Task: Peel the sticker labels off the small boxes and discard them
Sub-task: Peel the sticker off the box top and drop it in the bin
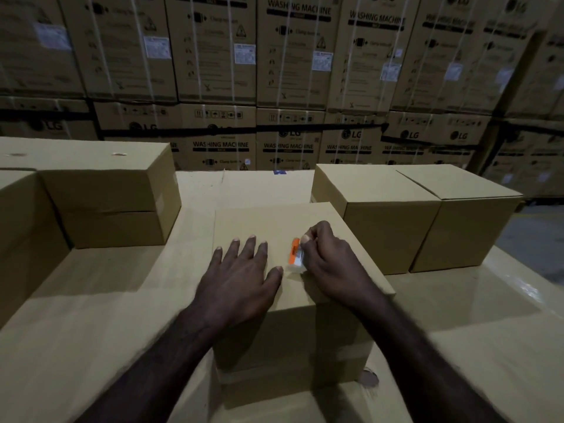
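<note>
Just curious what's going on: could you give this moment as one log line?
step: peeling sticker | box: centre | left hand: flat on top | right hand: pinching sticker | sticker: partly lifted

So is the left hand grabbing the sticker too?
No, the left hand lies flat on the box; only the right hand pinches the orange sticker.

Wall of stacked cartons (pixel 213 56) behind, printed "LG" and "WASHING MACHINE", white straps running down fronts, white labels (pixel 244 54) on upper row. Glossy cardboard work surface (pixel 476 346) below. Grey floor (pixel 537 236) far right.
</note>
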The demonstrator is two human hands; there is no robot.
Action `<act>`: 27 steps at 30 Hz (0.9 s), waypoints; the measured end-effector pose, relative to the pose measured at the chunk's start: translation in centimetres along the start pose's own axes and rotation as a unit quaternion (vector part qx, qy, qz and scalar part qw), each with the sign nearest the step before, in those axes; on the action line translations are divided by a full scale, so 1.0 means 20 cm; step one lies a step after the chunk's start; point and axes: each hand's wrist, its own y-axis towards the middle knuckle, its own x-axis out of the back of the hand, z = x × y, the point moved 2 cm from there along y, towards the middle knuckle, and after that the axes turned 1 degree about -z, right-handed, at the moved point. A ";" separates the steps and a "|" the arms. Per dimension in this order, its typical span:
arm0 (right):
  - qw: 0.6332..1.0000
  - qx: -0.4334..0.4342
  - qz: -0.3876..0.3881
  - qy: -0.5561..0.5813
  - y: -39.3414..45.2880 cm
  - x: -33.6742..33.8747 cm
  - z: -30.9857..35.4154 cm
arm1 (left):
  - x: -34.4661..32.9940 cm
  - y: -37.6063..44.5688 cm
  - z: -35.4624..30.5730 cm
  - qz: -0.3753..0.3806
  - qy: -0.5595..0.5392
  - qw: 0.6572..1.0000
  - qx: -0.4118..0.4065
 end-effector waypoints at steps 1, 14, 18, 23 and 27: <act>0.999 0.014 0.033 -0.017 -0.01 0.01 0.00 | 0.00 0.00 0.00 0.001 -0.002 1.000 -0.001; 0.989 0.034 0.129 -0.067 0.03 0.08 0.04 | 0.02 0.03 0.01 0.015 -0.007 1.000 -0.012; 0.987 0.030 0.140 -0.074 -0.01 0.13 0.01 | 0.03 0.02 0.01 0.010 -0.002 1.000 -0.014; 0.993 0.001 0.102 -0.067 0.08 0.17 -0.04 | 0.03 0.02 -0.01 0.013 0.000 1.000 -0.012; 0.986 0.030 0.152 -0.058 0.06 0.10 0.03 | 0.01 0.02 0.01 0.011 -0.003 1.000 -0.009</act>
